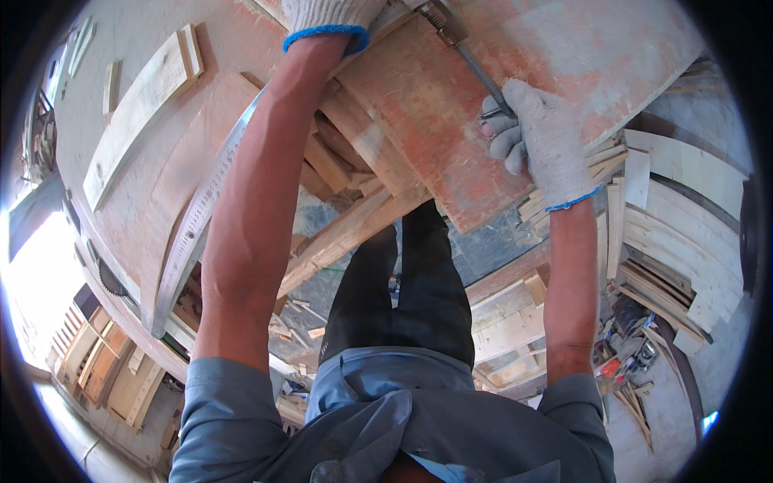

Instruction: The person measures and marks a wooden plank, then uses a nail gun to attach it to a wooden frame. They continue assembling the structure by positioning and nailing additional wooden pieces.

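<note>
Near the right side of the wooden board (pixel 451 137), my right hand (pixel 543 141), in a white knit glove with a blue cuff, is closed around the turning end of a clamp's threaded screw (pixel 483 76). A fingertip shows bare beyond the glove. The screw runs up and left into a metal clamp head (pixel 451 28), which lies over the worn, reddish board. At the top edge is my left hand (pixel 334 14), gloved the same way. Its fingers are cut off by the picture's edge, so what it touches is hidden. My left forearm crosses above a metal ruler (pixel 201 197).
Wooden strips (pixel 145 109) lie on the bench top at left. Below the board, offcuts (pixel 330 157) sit beside a wooden beam (pixel 354 229). Stacked planks (pixel 684 233) stand at right, with loose tools and scraps (pixel 632 354) beneath. More wood pieces (pixel 121 366) are at lower left.
</note>
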The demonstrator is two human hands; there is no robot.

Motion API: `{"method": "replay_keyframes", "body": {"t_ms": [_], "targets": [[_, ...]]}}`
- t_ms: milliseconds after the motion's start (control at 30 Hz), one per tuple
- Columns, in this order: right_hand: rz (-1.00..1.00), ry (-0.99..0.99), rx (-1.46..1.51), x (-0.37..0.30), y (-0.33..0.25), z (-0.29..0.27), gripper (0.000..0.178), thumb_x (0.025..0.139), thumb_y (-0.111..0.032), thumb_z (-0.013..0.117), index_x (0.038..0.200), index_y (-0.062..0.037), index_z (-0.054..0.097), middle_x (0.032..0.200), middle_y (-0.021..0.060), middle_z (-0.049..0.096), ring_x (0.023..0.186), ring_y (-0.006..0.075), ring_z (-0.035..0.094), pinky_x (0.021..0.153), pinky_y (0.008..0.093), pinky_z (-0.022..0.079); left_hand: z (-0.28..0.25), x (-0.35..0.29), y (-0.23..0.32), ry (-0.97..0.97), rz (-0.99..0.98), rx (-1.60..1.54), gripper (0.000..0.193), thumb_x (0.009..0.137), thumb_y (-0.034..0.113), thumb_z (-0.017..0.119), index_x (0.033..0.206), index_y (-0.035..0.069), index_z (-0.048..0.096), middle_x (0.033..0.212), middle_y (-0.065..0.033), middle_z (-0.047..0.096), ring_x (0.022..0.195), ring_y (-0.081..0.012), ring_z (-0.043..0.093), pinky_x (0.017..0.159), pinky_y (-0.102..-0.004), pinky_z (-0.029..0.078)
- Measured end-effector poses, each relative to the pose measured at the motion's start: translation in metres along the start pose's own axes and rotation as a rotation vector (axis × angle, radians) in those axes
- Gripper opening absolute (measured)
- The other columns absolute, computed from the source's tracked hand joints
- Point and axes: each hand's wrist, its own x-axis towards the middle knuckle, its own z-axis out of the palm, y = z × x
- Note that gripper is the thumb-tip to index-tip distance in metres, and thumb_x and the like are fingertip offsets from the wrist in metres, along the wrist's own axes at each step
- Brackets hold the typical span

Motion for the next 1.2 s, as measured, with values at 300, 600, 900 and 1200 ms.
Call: {"method": "replay_keyframes", "body": {"t_ms": [300,600,900,1200], "targets": [[0.179,-0.136,0.181,0.007,-0.002,-0.006,0.039,0.102,-0.039,0.058,0.091,-0.0024,0.065,0.07,0.0063,0.067,0.048,0.0072,0.053,0.038,0.0218,0.034,0.0,0.002,-0.006,0.016,0.052,0.003,0.023,0.093,0.025,0.067,0.1,0.003,0.065,0.092,-0.0257,0.071,0.092,-0.0436,0.069,0.08,-0.0514,0.053],[-0.481,0.293,-0.103,0.0,0.036,-0.004,0.028,0.103,-0.016,0.059,0.122,0.0033,0.068,0.099,0.0104,0.072,0.076,0.0149,0.069,0.063,0.0292,0.055,-0.002,-0.006,0.003,0.052,0.038,-0.032,0.024,0.092,0.026,0.068,0.099,0.003,0.067,0.091,-0.0248,0.072,0.091,-0.0434,0.07,0.081,-0.0509,0.054],[-0.809,0.535,-0.983,-0.011,0.039,0.006,0.037,0.095,-0.006,0.063,0.131,-0.009,0.067,0.118,0.0123,0.069,0.097,0.0284,0.069,0.083,0.0369,0.057,0.008,0.005,-0.008,0.025,0.053,0.019,0.029,0.091,0.03,0.067,0.101,0.003,0.069,0.094,-0.0252,0.073,0.096,-0.0427,0.07,0.084,-0.0501,0.054],[-1.066,0.501,-1.31,-0.024,0.04,0.028,0.038,0.079,-0.015,0.076,0.116,-0.0126,0.065,0.125,0.0114,0.06,0.11,0.0336,0.06,0.09,0.0482,0.051,0.004,0.009,-0.011,0.03,0.046,-0.002,0.028,0.09,0.03,0.068,0.1,0.003,0.069,0.094,-0.0259,0.072,0.095,-0.0439,0.07,0.083,-0.0502,0.054]]}}
